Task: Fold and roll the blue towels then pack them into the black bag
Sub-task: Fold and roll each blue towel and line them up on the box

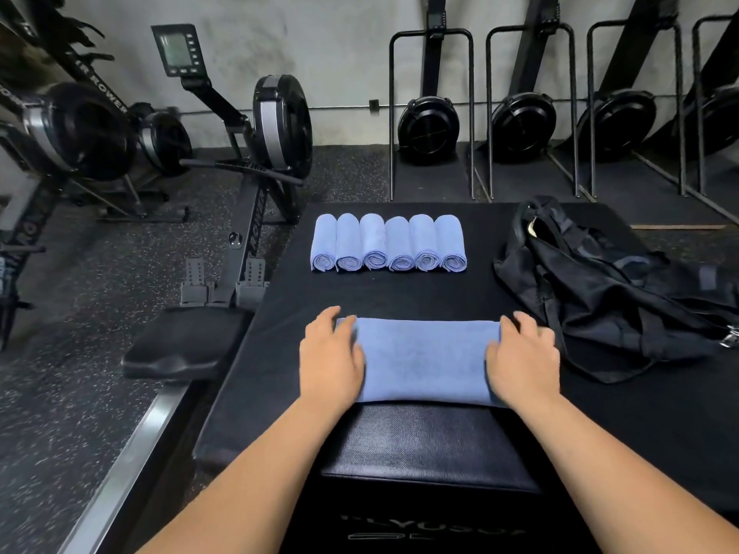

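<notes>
While the folded blue towel (pixel 426 359) lies flat at the mat's (pixel 288 313) near edge, left hand (pixel 332 353) and right hand (pixel 522 357) pressing its ends with near-straight fingers, gripping nothing, best smooth it, then roll tight to match six rolled towels (pixel 388 243) toward the far edge, black bag (pixel 608 297) at the right edge.

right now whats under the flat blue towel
The folded blue towel lies on the black mat, its near edge reaching the padded black box. The left hand and right hand cover its ends; anything beneath it is hidden.
</notes>
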Demonstrator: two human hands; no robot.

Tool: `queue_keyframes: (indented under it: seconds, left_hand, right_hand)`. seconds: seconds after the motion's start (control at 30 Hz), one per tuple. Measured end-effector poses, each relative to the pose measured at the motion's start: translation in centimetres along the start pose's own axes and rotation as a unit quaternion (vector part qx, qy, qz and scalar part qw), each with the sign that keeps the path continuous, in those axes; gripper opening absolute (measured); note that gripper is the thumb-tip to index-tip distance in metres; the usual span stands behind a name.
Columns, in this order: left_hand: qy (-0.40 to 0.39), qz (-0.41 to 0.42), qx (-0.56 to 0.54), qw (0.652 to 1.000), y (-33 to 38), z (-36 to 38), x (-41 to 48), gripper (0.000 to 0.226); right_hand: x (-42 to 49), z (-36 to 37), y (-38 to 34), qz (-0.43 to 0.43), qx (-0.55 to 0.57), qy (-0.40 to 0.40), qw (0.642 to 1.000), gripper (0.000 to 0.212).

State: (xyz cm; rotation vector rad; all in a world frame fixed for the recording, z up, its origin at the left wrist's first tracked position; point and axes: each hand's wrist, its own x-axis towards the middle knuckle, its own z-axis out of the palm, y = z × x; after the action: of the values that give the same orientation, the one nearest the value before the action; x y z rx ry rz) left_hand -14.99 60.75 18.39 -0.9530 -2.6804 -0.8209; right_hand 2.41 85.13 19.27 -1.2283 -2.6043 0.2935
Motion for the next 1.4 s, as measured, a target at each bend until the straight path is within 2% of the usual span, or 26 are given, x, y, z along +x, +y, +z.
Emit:
queue_keyframes:
  seconds: [0.07, 0.1, 0.17, 0.2, 0.27, 0.4, 0.6, 0.8, 0.9, 1.0, 1.07, 1.17, 1.23, 1.4]
  left_hand:
    - [-0.015, 0.082, 0.037, 0.996, 2.7, 0.6, 0.4, 0.033]
    - [-0.067, 0.097, 0.047, 0.992, 3.9, 1.2, 0.5, 0.036]
    - [-0.189, 0.073, 0.094, 0.975, 5.3, 2.4, 0.2, 0.055]
    - [-0.223, 0.062, 0.122, 0.965, 5.3, 2.8, 0.1, 0.063]
    - [-0.244, 0.051, 0.147, 0.957, 4.0, 2.9, -0.2, 0.071]
    - [-0.24, 0.048, 0.175, 0.953, 1.8, 1.9, -0.1, 0.085]
    - [-0.258, 0.079, 0.173, 0.947, 1.5, 1.3, 0.5, 0.09]
    - [-0.211, 0.06, 0.181, 0.959, 0.5, 1.0, -1.2, 0.093]
    - [-0.191, 0.041, 0.183, 0.963, -0.3, 0.2, -2.6, 0.085]
    - [-0.119, 0.02, 0.168, 0.979, -0.6, -0.5, -3.7, 0.074]
    - [-0.052, 0.049, 0.146, 0.987, -0.6, -0.7, -4.2, 0.064]
    - [-0.015, 0.088, 0.104, 0.991, -0.6, -0.6, -4.5, 0.055]
    - [-0.015, 0.082, 0.096, 0.992, -0.7, -0.6, -4.5, 0.055]
    - [-0.023, 0.07, 0.088, 0.993, -1.1, -0.4, -4.5, 0.052]
  right_hand:
    - [-0.4, 0.0, -2.4, -0.097, -0.035, 0.046, 0.994, 0.05]
    - [-0.6, 0.3, -3.7, -0.15, -0.038, 0.018, 0.988, 0.053]
    - [-1.2, 1.3, -5.1, -0.216, -0.048, -0.094, 0.971, 0.069]
    - [-1.4, 1.6, -5.0, -0.224, -0.063, -0.135, 0.963, 0.078]
    - [-1.4, 1.9, -3.4, -0.226, -0.067, -0.156, 0.959, 0.087]
    - [-1.2, 1.5, -1.1, -0.22, -0.07, -0.138, 0.963, 0.079]
    - [-1.2, 1.3, -1.6, -0.212, -0.066, -0.149, 0.963, 0.079]
    - [-2.6, 1.4, -1.3, -0.18, -0.069, -0.143, 0.971, 0.08]
    - [-3.4, 1.2, -1.3, -0.155, -0.072, -0.146, 0.974, 0.081]
    - [-3.9, 0.9, -2.1, -0.13, -0.074, -0.167, 0.975, 0.08]
    - [-4.2, 0.8, -2.5, -0.117, -0.085, -0.156, 0.977, 0.079]
    - [-5.2, 1.0, -2.6, -0.177, -0.109, -0.093, 0.974, 0.078]
    - [-5.9, 1.4, -2.5, -0.181, -0.083, -0.112, 0.974, 0.081]
    - [-6.6, 0.7, -5.7, 0.006, -0.013, -0.177, 0.984, 0.069]
